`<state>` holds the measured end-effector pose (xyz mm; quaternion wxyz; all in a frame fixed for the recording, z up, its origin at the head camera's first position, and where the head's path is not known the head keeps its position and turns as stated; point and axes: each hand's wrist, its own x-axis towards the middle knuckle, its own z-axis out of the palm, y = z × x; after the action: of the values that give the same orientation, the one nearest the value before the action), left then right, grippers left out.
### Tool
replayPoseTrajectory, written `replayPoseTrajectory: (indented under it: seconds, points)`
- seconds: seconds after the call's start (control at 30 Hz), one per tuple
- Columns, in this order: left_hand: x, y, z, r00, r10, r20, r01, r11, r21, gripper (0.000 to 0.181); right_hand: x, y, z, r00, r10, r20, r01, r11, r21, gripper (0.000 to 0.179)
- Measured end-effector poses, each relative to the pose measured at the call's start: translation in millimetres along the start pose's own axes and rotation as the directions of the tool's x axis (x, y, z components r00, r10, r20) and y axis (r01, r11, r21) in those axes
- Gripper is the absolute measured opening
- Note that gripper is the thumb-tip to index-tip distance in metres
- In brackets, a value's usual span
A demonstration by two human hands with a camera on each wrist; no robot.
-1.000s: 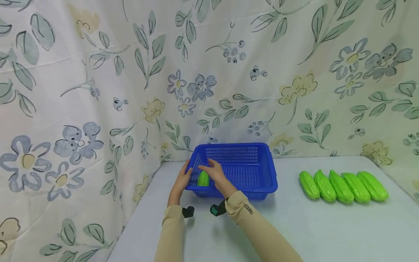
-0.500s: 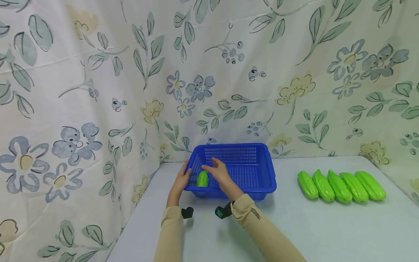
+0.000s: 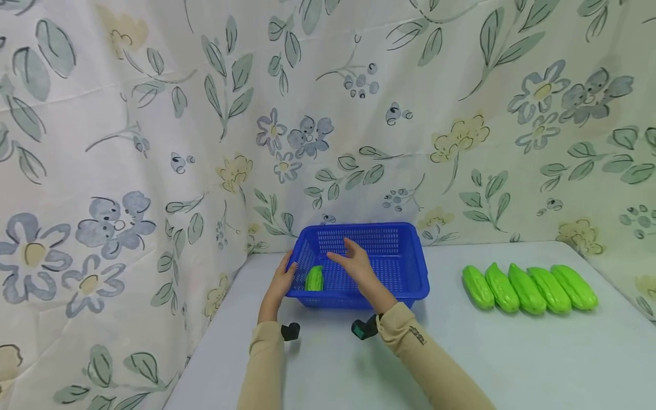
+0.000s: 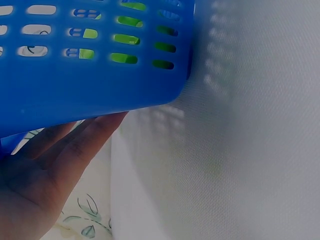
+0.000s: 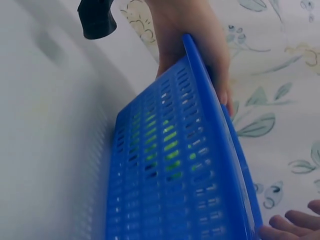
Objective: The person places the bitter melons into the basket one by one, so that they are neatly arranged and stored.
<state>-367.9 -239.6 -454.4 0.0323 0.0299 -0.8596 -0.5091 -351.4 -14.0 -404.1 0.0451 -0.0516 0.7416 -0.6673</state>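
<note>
A blue plastic basket with slotted walls sits at the back of the table. Inside its left end lies one bright green ribbed bitter melon. My left hand holds the basket's left side, thumb over the rim and fingers along the outer wall. In the left wrist view those fingers lie against the basket's wall, and green shows through its slots. Over the basket, right of the melon, my right hand holds nothing, its thumb and fingers spread apart. Its fingertips appear beyond the rim in the right wrist view.
Several more bright green bitter melons lie side by side in a row on the white table, to the right of the basket. A flowered cloth hangs behind and on the left.
My right hand has moved up and to the right, away from the melon in the basket. The left hand stays at the basket's left side. The row of melons has not been disturbed.
</note>
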Motion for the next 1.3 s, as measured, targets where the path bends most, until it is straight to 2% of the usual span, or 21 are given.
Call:
replayPoseTrajectory:
  seconds: [0.17, 0.47, 0.83, 1.3]
  points:
    - [1.0, -0.5, -1.3, 1.000, -0.005, -0.003, 0.005, 1.000, 0.002, 0.054, -2.0, -2.7, -6.0, 1.000, -0.017, -0.014, 0.016, 0.999, -0.031, 0.079]
    - [1.8, -1.0, -2.7, 1.000, -0.021, -0.002, 0.021, 1.000, -0.002, 0.054, -5.4, -6.1, -19.6, 0.994, -0.098, -0.040, 0.093, 0.990, -0.106, 0.082]
    - [1.5, -1.1, -1.9, 1.000, -0.023, 0.004, 0.023, 1.000, 0.006, 0.054, -11.0, -4.0, -38.2, 0.991, -0.124, -0.053, 0.117, 0.986, -0.116, 0.086]
    - [0.4, -0.7, -0.9, 1.000, -0.021, 0.000, 0.021, 1.000, 0.005, 0.054, -17.5, 4.1, -68.8, 0.986, -0.161, -0.050, 0.150, 0.972, -0.181, 0.086]
